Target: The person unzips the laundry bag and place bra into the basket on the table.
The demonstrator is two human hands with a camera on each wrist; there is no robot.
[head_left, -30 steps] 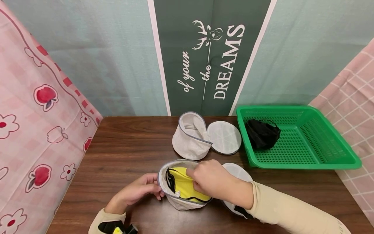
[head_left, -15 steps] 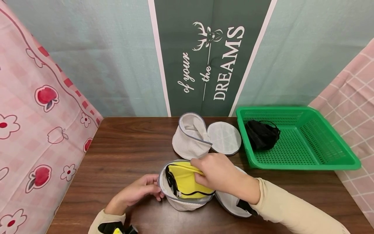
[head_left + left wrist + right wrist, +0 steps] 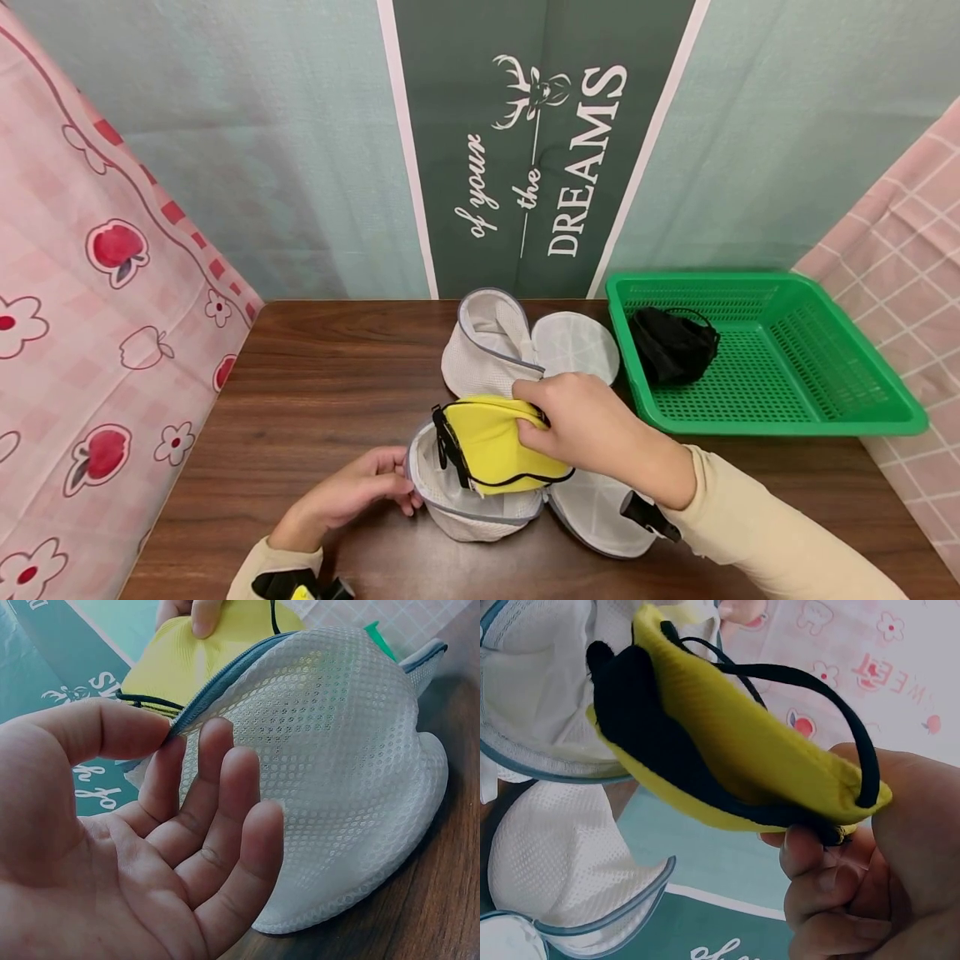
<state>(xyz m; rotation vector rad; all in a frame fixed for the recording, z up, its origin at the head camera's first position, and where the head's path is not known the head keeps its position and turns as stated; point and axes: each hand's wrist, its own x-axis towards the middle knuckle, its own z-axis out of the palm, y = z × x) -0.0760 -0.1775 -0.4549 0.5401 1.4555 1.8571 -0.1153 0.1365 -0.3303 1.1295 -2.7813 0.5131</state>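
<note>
My right hand [image 3: 588, 423] pinches a folded yellow fabric piece [image 3: 498, 446] with black edging and thin black straps. It is held over the mouth of a white mesh laundry bag [image 3: 480, 527], overlapping the rim in the head view. The right wrist view shows its black inner side, with a strap loop [image 3: 802, 675] arching free. At the bag's left edge, my left hand [image 3: 367, 487] pinches the blue-grey zippered rim [image 3: 225, 675] between thumb and index finger; the other fingers are loosely bent. The bag's round lid [image 3: 607, 521] lies folded back on the right, partly under my right forearm.
A second white mesh bag [image 3: 480, 371] stands behind, its round lid [image 3: 576, 343] opened to the right. At the right, a green basket [image 3: 780, 425] holds a black fabric item [image 3: 671, 346] with a thin strap. Brown wooden table [image 3: 315, 375]; curtains hang around it.
My right hand has lifted the yellow fabric piece up out of the mesh bag and moved slightly right. The left hand stays on the bag's rim.
</note>
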